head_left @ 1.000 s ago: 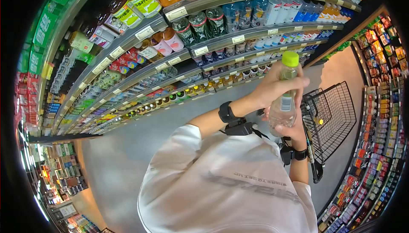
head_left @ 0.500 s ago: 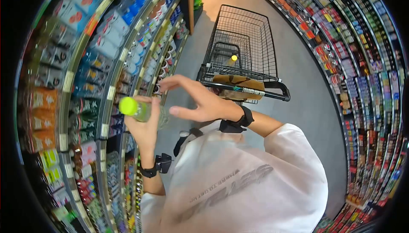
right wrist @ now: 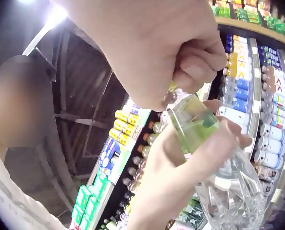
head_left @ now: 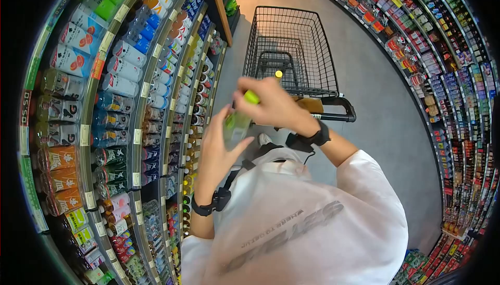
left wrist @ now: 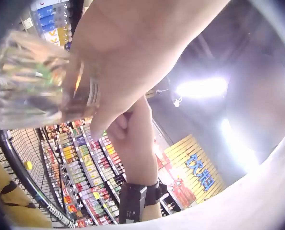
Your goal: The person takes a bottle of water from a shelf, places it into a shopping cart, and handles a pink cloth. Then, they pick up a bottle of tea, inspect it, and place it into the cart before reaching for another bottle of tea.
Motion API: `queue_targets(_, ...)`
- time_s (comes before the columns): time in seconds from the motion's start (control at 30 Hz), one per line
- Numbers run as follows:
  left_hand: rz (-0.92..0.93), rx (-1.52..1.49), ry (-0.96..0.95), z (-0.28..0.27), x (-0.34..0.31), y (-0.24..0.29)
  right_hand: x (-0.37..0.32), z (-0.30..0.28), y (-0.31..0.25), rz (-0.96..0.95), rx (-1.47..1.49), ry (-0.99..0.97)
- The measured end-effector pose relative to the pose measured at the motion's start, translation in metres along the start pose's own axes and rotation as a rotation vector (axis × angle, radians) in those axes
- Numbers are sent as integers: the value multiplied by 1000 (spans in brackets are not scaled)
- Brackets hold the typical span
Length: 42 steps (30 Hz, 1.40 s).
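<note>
The right grip [head_left: 273,102] is closed, its fingers curled tight about the yellow-green cap [head_left: 251,96] at the neck of a clear bottle [head_left: 237,128]. Whether the cap is loose on the neck cannot be told. The left grip [head_left: 213,147] wraps the bottle's body, thumb on one side and fingers round the other, parted only as far as the bottle's width. The bottle is held up in front of the person's chest, tilted, with a green patch near its shoulder; in the left wrist view its clear, ridged end is blurred.

Each wrist wears a black strap [head_left: 317,135]. Below the hands is a white shirt [head_left: 312,227] with grey lettering. Just beyond the right grip stands a black wire shopping cart [head_left: 324,50], with a yellow-capped bottle [head_left: 279,74] inside and a brown item [head_left: 311,106] near its handle. To the left, shelves [head_left: 136,139] carry rows of drinks, among them orange bottles [head_left: 63,174]. More stocked shelves [head_left: 411,45] curve along the right, across a grey floor [head_left: 380,113].
</note>
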State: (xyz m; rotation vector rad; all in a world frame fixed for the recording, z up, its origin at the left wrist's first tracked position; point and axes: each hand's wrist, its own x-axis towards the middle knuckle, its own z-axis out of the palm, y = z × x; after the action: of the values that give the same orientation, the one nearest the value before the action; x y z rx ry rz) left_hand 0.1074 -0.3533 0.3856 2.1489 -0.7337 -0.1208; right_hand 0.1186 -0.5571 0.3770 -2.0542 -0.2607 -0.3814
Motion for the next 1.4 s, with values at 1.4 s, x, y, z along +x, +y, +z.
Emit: queue_targets(1.4,-924,-547,771,-65,-316,-318,-78,-88,376,550,-501,-339)
